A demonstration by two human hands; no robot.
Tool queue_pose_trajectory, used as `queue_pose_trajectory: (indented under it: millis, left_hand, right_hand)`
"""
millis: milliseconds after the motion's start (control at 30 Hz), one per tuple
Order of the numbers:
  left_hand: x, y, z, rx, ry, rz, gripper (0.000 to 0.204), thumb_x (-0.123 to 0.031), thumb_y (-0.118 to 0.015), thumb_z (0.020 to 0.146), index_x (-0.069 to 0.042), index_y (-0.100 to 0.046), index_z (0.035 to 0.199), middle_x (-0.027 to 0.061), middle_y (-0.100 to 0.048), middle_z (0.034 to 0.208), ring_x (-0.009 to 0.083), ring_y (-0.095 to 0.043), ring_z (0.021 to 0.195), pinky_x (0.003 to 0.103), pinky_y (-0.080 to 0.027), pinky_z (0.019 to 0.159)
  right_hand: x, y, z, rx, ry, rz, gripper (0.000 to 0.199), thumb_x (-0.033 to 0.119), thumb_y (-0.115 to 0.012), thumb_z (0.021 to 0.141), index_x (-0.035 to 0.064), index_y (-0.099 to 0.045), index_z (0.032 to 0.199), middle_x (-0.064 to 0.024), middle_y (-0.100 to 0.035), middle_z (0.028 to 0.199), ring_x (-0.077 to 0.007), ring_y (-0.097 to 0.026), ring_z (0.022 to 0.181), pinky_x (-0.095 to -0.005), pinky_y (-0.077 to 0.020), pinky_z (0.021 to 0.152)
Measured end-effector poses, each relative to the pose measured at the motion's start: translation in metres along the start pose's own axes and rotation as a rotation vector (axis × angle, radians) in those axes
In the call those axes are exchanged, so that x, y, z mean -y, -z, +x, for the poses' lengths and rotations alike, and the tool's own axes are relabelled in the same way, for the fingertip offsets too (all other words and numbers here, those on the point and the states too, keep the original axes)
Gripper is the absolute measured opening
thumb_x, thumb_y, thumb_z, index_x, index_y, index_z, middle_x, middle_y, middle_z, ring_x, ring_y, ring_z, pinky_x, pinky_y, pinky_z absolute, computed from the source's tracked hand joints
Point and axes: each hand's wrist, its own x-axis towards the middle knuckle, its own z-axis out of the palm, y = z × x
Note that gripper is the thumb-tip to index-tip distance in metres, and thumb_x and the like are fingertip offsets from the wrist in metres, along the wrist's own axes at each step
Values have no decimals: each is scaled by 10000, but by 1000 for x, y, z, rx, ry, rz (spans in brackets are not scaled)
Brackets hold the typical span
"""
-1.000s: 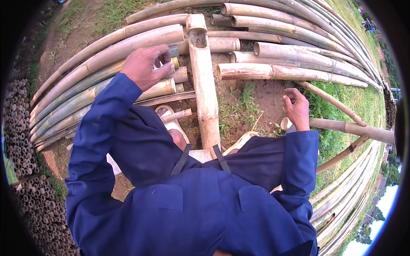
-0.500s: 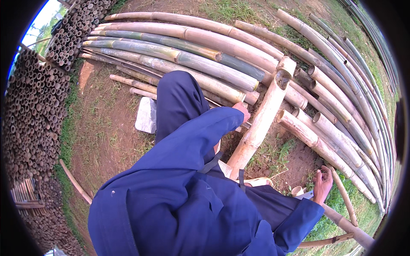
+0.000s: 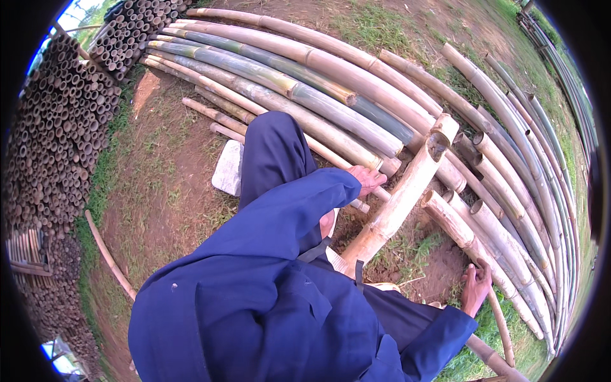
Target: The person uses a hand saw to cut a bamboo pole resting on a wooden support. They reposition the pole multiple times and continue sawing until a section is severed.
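Observation:
My left hand (image 3: 366, 181) is closed around a thin, pale bamboo pole (image 3: 324, 151) lying at the near side of the row. Its cut end sticks out to the right, beside a thick bamboo post (image 3: 394, 207) that slants away from my lap. The post has a hollow notch near its far end. On the right, my right hand (image 3: 476, 288) is held low, fingers loosely bent and apart, with nothing visible in it. It is next to the bamboo poles there and a thin curved stick (image 3: 501, 325); whether it touches them I cannot tell.
Long bamboo poles (image 3: 267, 79) lie in a row ahead, and more poles (image 3: 509, 254) are on the right. A pale stone block (image 3: 228, 169) sits left of my knee. Stacked bamboo (image 3: 57, 127) stands at far left, with a loose curved pole (image 3: 108, 258) on the ground.
My left hand now grips the thin pole, whose pale length shows where dark strips lay before. My right hand has shifted slightly away from the light flat thing near its wrist. The view has tilted.

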Motion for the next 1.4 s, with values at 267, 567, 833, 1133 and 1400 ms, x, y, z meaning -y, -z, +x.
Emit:
queue_pose_trajectory:
  millis: [267,567,833,1133,1400]
  left_hand:
    - [7,-13,-28,335,-67,-18,324,-287,-697,856,-71,-598,1076,146,-709,955,338,-734,879,489,-571,708]
    - [-53,65,13,380,-123,-50,176,-149,-612,904,-36,-569,1033,182,-717,844,396,-735,860,508,-572,704]
    - [-5,98,-5,551,-11,-51,491,-452,-822,761,-56,-742,1041,139,-761,923,354,-741,900,488,-584,771]
    - [36,82,-34,381,317,146,377,-458,-824,774,-98,-789,877,127,-762,838,275,-758,880,436,-584,749]
    - [24,81,-27,293,230,102,345,-436,-810,769,-96,-762,805,127,-744,786,308,-750,781,449,-579,714]
  right_hand:
    - [32,-31,0,82,133,-250,262,102,-718,938,11,-648,1174,-109,-678,753,-198,-661,677,-348,-516,645]
    - [110,-166,-7,362,784,-476,771,326,-787,871,62,-440,1507,-174,-625,1303,-347,-588,1197,-454,-428,1053]
    - [88,-211,1,431,749,-591,52,94,-541,940,43,-528,935,-195,-668,884,-389,-704,766,-490,-539,692]
    - [60,-244,19,335,746,-669,42,58,-527,898,46,-518,937,-177,-680,864,-370,-713,740,-474,-544,728]
    - [45,-234,35,242,756,-676,41,59,-533,894,54,-508,927,-170,-669,838,-368,-701,736,-477,-534,706]
